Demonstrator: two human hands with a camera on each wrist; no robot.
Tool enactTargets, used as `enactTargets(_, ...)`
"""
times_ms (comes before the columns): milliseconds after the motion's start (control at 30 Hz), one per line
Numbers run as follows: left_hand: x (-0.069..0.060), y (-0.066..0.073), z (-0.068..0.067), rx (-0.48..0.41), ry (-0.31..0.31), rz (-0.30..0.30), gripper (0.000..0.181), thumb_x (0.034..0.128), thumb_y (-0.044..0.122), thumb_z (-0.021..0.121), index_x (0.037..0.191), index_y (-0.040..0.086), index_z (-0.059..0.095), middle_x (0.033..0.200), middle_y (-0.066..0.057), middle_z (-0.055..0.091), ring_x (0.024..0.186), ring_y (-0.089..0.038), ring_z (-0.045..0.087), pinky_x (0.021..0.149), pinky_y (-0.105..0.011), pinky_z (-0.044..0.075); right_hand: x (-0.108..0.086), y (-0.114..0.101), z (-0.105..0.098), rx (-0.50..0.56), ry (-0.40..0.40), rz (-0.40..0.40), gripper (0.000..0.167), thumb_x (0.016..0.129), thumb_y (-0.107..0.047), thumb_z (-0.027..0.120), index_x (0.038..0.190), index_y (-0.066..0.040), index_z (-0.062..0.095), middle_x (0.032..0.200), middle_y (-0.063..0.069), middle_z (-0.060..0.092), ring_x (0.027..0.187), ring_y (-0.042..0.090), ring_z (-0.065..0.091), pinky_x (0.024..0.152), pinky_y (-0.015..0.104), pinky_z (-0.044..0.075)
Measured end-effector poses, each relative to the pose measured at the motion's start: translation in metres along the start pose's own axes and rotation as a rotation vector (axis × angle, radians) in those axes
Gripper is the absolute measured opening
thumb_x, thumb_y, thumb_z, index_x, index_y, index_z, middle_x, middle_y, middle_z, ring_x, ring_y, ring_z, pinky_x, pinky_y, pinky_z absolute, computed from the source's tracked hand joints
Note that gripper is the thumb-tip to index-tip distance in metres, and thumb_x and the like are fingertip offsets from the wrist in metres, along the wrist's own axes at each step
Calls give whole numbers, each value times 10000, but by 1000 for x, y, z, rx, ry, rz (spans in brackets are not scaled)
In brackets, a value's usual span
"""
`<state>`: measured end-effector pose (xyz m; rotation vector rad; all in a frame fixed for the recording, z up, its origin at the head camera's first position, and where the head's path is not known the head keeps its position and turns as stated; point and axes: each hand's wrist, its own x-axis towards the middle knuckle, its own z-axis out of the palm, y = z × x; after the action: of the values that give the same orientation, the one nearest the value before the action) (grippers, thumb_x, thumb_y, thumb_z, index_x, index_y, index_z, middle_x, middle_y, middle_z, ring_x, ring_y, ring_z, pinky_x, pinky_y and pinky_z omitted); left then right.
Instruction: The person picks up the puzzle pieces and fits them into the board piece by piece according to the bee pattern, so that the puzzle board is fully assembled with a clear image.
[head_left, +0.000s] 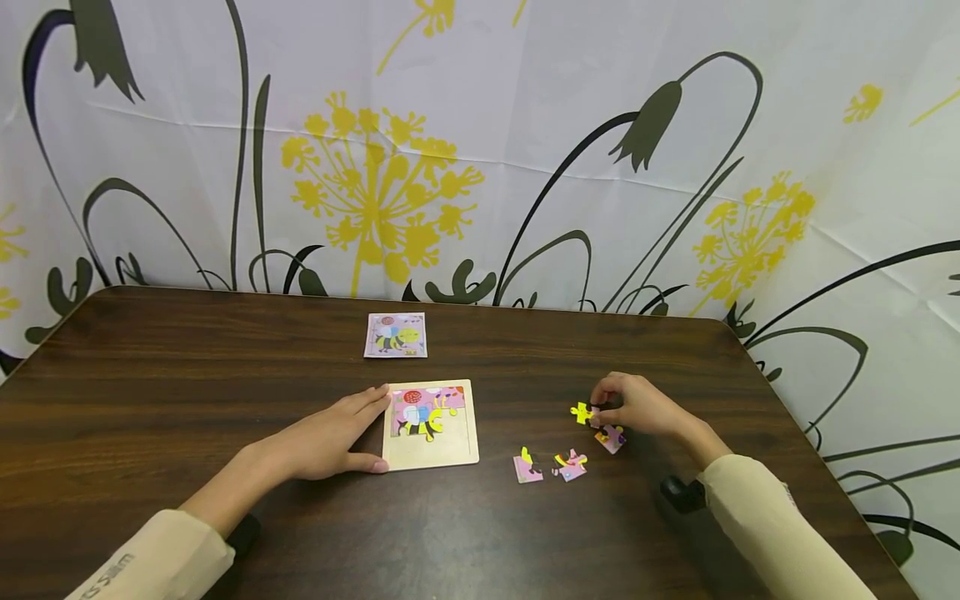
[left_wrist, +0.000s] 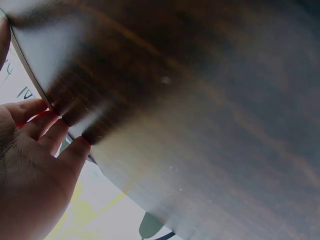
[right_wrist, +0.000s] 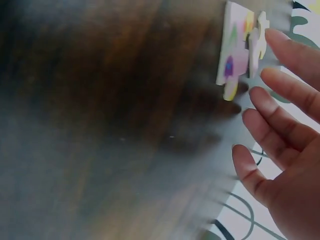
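A square wooden puzzle board (head_left: 431, 454) with a partly filled bee picture lies on the table. My left hand (head_left: 330, 437) rests at its left side, fingertips on the upper left corner and thumb by the lower left one. My right hand (head_left: 641, 406) is over loose puzzle pieces on the right, fingers loosely bent. Its thumb touches or nearly touches a pink piece (head_left: 597, 418), beside a yellow piece (head_left: 581, 412). A pink piece with coloured spots (head_left: 612, 439) lies below that thumb. In the right wrist view, the fingers (right_wrist: 292, 90) are spread apart close to the pieces.
Two more pieces lie nearer the board: a pink and yellow one (head_left: 528, 468) and a multicoloured one (head_left: 572, 465). A bee picture card (head_left: 396, 336) lies behind the board. The dark wooden table (head_left: 225, 350) ends at a flower-printed curtain (head_left: 540, 192).
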<state>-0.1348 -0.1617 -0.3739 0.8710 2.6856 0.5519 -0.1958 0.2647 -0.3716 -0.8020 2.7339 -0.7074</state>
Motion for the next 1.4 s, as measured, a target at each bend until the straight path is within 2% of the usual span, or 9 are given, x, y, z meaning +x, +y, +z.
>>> enactTargets(633,1,0,1,-12,-16,-17,866,800,505,618,1384,-55,308,1456,-232,218,1309,-403,229,1001,-540,260,-2,2,8,-34,53,-14,184,729,-164,772,819,-105,623,860,-18,534,798,176,483,694,326,412)
enactTargets(1167,1,1,0,-18,-24,-22,864,804,496,619,1388,-55,299,1458,-234,211,1312,-403,223,1003,-542,255,-3,5,10,-61,68,-17,168,741,-168,763,812,-116,620,858,-38,537,810,156,477,718,348,414)
enactTargets(1400,1,1,0,-20,-25,-24,863,803,490,624,1387,-56,299,1457,-235,213,1309,-406,228,1002,-543,256,-5,5,11,-83,68,-42,152,763,-161,743,834,-112,617,876,-37,535,829,158,477,728,360,414)
